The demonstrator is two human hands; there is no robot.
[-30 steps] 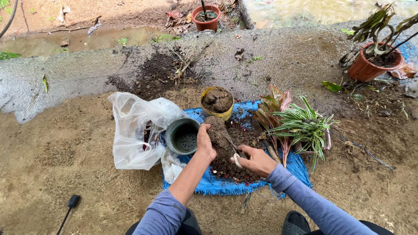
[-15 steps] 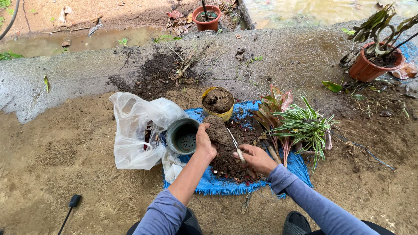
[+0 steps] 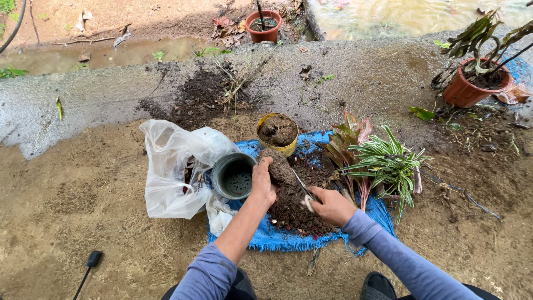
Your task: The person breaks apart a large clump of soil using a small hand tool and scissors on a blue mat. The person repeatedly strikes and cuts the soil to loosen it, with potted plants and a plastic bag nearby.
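We hold the clump of soil (image 3: pixel 279 166) upright on the blue mat (image 3: pixel 277 236) with our left hand (image 3: pixel 262 180) curled around its left side, while our right hand (image 3: pixel 330 205), fingers closed on the scissors (image 3: pixel 302 189), points the blades up-left into its lower right side.

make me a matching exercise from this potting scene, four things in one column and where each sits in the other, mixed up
Things:
1. yellow pot
2. empty grey pot
3. clump of soil
4. striped green plant

Places:
a. held in the left hand
b. on the white plastic bag
c. at the far edge of the blue mat, full of soil
d. lying to the right of the right hand

Pairs: 1-c, 2-b, 3-a, 4-d
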